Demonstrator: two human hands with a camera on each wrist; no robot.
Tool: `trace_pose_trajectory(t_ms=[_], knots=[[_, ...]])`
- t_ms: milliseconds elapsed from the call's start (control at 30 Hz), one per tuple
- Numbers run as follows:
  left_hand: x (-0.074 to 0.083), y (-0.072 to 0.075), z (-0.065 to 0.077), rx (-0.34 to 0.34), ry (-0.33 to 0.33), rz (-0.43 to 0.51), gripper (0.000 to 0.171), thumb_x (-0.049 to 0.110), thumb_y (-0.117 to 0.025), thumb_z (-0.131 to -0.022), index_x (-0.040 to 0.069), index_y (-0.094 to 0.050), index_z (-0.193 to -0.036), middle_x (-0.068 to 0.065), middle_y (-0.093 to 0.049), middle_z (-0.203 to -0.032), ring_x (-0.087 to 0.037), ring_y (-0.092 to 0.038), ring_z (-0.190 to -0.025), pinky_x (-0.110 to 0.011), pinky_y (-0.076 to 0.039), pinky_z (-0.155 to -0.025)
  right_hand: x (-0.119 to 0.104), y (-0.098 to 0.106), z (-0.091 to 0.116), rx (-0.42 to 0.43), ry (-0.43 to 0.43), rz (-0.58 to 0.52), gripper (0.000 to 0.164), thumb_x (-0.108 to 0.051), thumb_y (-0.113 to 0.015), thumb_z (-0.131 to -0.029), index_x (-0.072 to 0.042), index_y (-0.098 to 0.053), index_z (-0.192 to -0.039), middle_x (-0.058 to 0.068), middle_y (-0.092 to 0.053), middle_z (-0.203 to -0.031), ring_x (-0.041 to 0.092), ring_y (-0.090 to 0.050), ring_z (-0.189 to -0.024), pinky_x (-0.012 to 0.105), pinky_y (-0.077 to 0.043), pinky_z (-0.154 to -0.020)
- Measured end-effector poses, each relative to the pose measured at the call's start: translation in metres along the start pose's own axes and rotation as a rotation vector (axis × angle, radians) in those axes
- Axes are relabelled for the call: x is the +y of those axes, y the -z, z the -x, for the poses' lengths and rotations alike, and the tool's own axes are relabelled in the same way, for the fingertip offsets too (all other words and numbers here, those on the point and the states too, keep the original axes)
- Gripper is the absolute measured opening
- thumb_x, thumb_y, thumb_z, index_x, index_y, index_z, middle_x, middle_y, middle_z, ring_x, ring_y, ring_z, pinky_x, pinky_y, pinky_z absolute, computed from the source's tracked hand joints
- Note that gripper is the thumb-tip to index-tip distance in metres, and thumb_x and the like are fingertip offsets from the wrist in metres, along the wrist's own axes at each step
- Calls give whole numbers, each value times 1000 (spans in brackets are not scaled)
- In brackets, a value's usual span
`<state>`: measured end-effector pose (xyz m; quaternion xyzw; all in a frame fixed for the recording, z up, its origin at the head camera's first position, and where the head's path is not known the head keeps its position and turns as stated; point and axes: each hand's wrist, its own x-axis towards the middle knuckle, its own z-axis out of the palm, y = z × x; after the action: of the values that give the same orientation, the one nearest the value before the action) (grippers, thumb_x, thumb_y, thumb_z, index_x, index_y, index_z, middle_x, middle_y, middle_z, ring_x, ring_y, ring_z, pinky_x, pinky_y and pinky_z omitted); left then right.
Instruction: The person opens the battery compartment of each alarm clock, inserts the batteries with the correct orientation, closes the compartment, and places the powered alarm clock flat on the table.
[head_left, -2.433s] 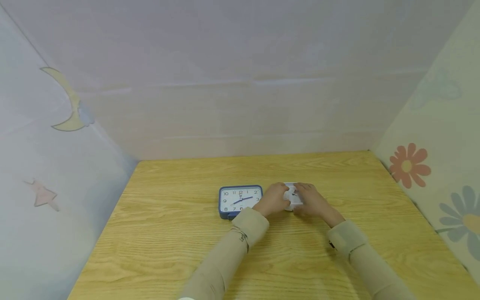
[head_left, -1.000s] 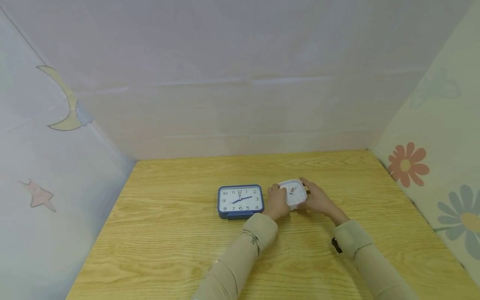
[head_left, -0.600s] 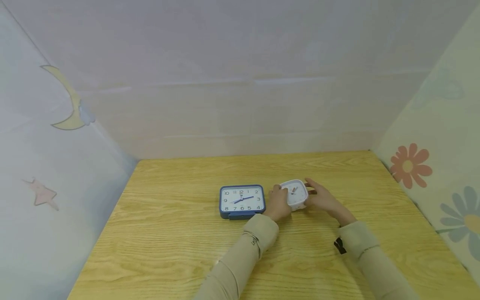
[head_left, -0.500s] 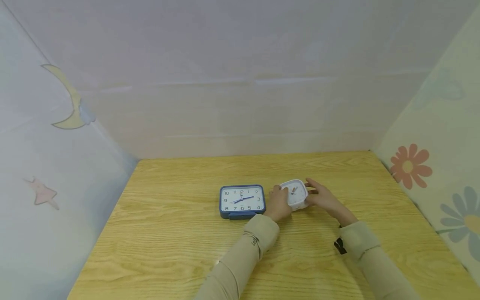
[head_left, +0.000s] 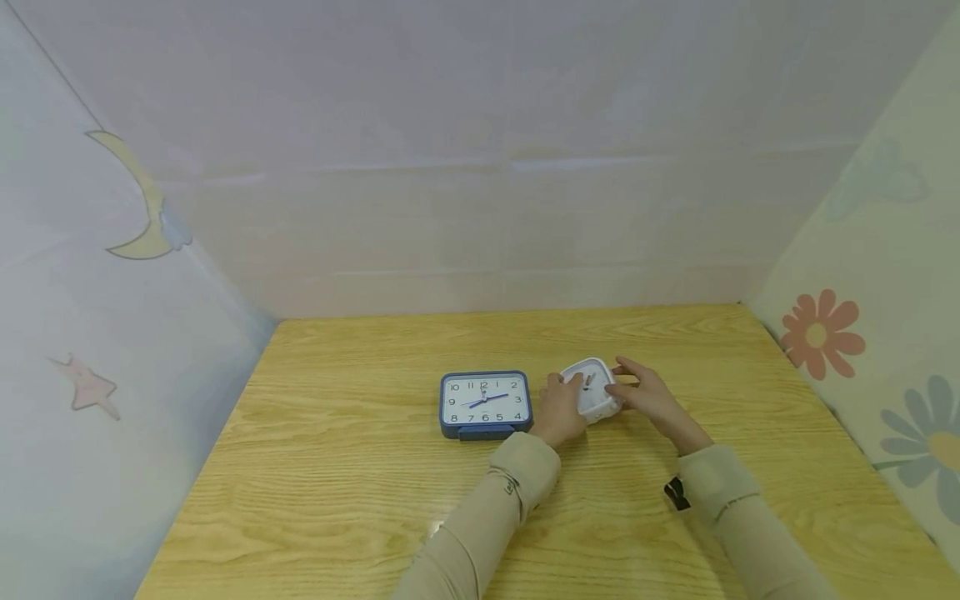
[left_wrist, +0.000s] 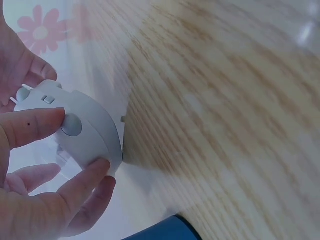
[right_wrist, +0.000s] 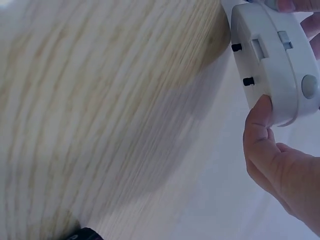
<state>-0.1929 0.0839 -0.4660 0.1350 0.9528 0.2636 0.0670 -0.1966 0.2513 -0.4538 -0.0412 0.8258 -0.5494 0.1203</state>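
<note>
Both hands hold a small white alarm clock (head_left: 592, 400) with rounded corners. It is tilted, and its underside with black knobs faces the wood in the right wrist view. My left hand (head_left: 561, 408) grips its left side; in the left wrist view the thumb lies by a round grey button (left_wrist: 71, 125) and the fingers (left_wrist: 85, 187) curl at the back edge. My right hand (head_left: 651, 402) pinches the opposite side, a fingertip on the clock's back in the right wrist view. Left of the hands, a blue rectangular alarm clock (head_left: 485, 402) lies face up.
The wooden table (head_left: 337, 492) runs back to a pale fabric wall (head_left: 480, 233). Side walls carry a moon (head_left: 138, 204) and flowers (head_left: 817, 333). A black strap piece (head_left: 677, 493) hangs under the right sleeve.
The white clock has turned and tilted between the hands, its face coming into view from under the fingers. It has shifted slightly right. The right thumb has moved onto its edge; the blue clock stays put.
</note>
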Motion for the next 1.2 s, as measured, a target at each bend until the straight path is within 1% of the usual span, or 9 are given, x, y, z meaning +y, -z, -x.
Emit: trace_pose_trajectory(t_ms=[167, 300, 400, 533, 700, 833, 900, 1033, 1200], knots=[[-1, -1, -1, 6, -57, 22, 70, 8, -73, -69, 12, -45, -133, -18, -45, -122, -25, -50, -102, -31, -46, -81, -2, 0, 1, 30, -18, -22, 73, -22, -56, -91, 9, -12, -141, 33, -28, -134, 39, -48, -107, 35, -51, -76], [-3, -1, 0, 1, -65, 73, 71, 5, -72, -70, 10, -44, -134, -20, -45, -123, -25, -49, -106, -30, -45, -84, 0, 1, 0, 41, -19, -70, 66, -26, -47, -95, 13, -16, -139, 35, -32, -132, 36, -48, -108, 33, -50, -79], [-4, 0, 1, -1, -72, 100, 70, 5, -71, -70, 8, -44, -135, -20, -46, -123, -25, -49, -108, -31, -44, -87, 1, 0, 0, 47, -10, -101, 59, -25, -42, -97, 15, -22, -136, 35, -36, -130, 29, -52, -105, 32, -50, -79], [-7, -1, 1, -2, -69, 160, 70, 7, -68, -70, 6, -43, -135, -21, -47, -124, -26, -50, -108, -32, -44, -88, 1, -1, -1, 45, -7, -135, 57, -25, -42, -97, 14, -25, -136, 34, -36, -131, 15, -55, -98, 29, -50, -78], [-7, -2, 2, -19, -13, 263, 67, 20, -63, -77, 6, -40, -137, -18, -46, -125, -23, -49, -104, -31, -43, -87, 1, -3, -2, 49, -2, -162, 55, -22, -42, -97, 14, -27, -135, 33, -38, -129, 7, -55, -89, 28, -50, -77], [0, 1, 6, -42, 80, 395, 62, 38, -51, -86, 8, -38, -139, -17, -42, -131, -26, -45, -113, -37, -39, -93, 2, -4, -2, 66, -2, -172, 50, -19, -42, -97, 14, -30, -133, 32, -41, -125, 5, -55, -85, 27, -50, -76], [1, 2, 7, -40, 111, 455, 63, 46, -45, -89, 8, -38, -139, -16, -41, -134, -27, -43, -117, -40, -38, -95, 2, -4, -2, 75, -4, -176, 48, -17, -42, -97, 14, -32, -132, 31, -43, -123, 4, -55, -83, 27, -50, -75], [1, 0, 6, -10, 100, 510, 68, 54, -39, -90, 4, -39, -137, -16, -44, -132, -27, -44, -118, -40, -39, -95, 0, -6, -2, 85, -19, -200, 45, -14, -41, -97, 13, -33, -133, 23, -49, -117, 4, -56, -82, 28, -50, -76], [-2, -5, 3, 15, 96, 566, 70, 54, -41, -90, 3, -37, -137, -17, -46, -130, -27, -45, -117, -39, -40, -94, -2, -8, -3, 74, -69, -255, 50, -17, -44, -96, 10, -31, -136, 6, -56, -105, 6, -58, -82, 31, -50, -77]])
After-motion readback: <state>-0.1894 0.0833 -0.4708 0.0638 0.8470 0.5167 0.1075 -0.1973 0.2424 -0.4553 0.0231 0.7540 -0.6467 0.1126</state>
